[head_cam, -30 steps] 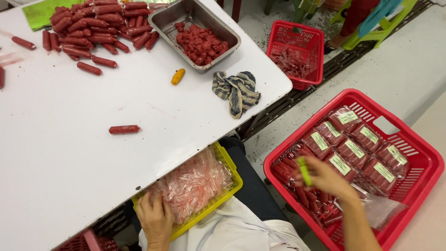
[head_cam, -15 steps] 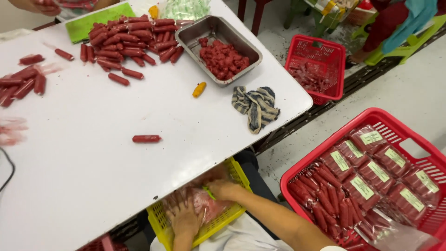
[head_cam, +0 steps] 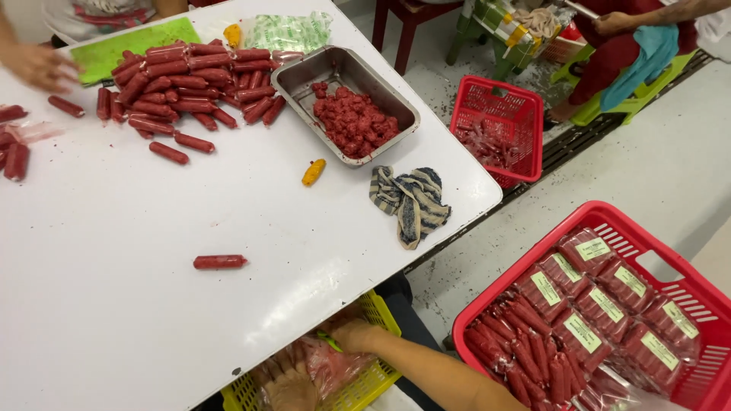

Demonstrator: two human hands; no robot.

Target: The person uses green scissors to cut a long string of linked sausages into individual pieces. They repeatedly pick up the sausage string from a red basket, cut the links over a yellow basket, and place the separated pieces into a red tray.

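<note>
Both hands reach into the yellow basket (head_cam: 373,380): the right hand (head_cam: 354,335) has its grip pinched on a thin green tool (head_cam: 330,342), the left hand's (head_cam: 289,392) grip sinks into the limp, slippery plastic wrappers (head_cam: 324,365) beneath, its closure unclear; these look light, best gathered in a bunch.

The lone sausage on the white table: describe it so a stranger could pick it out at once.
Start at the white table and find the sausage pile at its far edge. Come toward the near edge: the lone sausage lies flat by itself, apart from every other sausage.

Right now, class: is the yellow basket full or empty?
Partly full: the yellow basket holds clear wrappers, and both hands reach into it.
</note>
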